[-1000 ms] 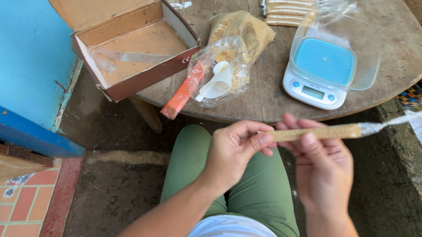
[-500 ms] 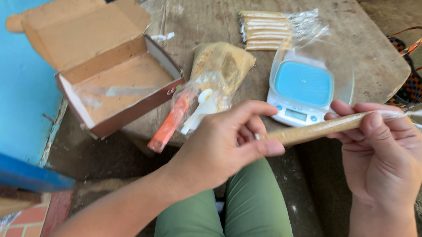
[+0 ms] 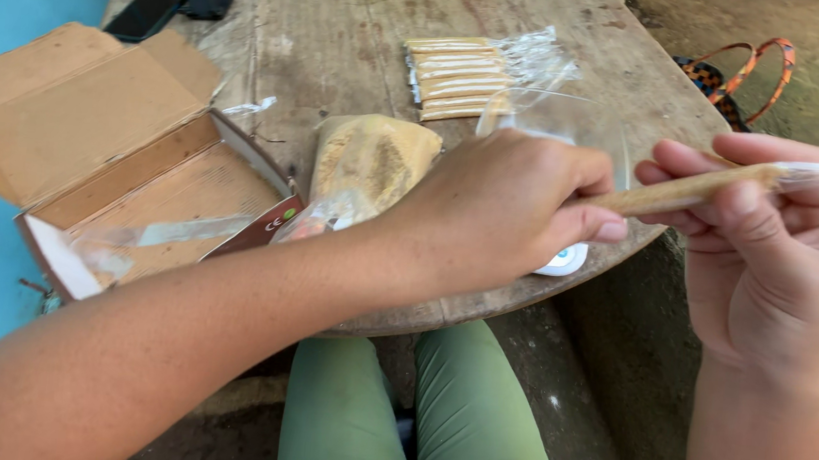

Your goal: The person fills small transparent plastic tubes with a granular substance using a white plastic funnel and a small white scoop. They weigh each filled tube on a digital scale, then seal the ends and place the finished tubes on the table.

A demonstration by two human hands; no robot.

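Tan filled tube (clear plastic sleeve) pinched by left hand, right hand grasping it

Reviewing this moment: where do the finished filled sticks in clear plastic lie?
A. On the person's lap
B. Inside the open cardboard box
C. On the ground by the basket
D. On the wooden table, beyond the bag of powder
D. The row of filled sticks lies flat on the wooden table, farther from the person than the bag of powder; the cardboard box holds only loose clear plastic.
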